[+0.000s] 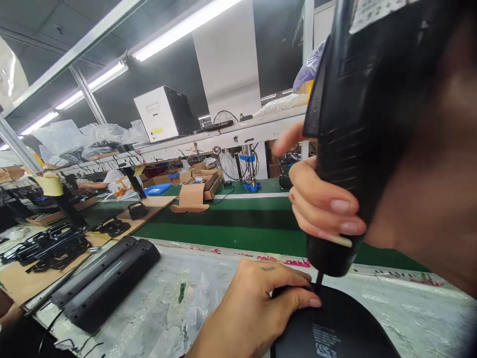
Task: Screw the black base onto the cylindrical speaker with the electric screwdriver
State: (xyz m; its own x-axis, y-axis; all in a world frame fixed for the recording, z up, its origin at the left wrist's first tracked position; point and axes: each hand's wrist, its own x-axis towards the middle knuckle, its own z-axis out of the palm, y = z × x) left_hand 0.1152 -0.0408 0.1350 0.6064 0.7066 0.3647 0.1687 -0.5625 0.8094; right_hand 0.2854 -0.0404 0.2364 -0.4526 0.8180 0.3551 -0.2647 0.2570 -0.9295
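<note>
My right hand (322, 201) grips a black electric screwdriver (357, 124), held upright, its thin bit (318, 282) pointing down onto a black rounded casing (335, 328) at the bottom of the view. My left hand (257, 303) lies flat on the left edge of that casing, with thumb and forefinger next to the bit. The casing has small white printing on its top. It rests on a plastic-covered work surface (186, 303).
Two long black housings (108, 281) lie to the left on the surface. Beyond runs a green conveyor belt (242, 223) carrying cardboard boxes (196, 189). Black parts (48, 246) sit on cardboard at far left. A small fan (229, 161) and a white box (164, 113) stand behind.
</note>
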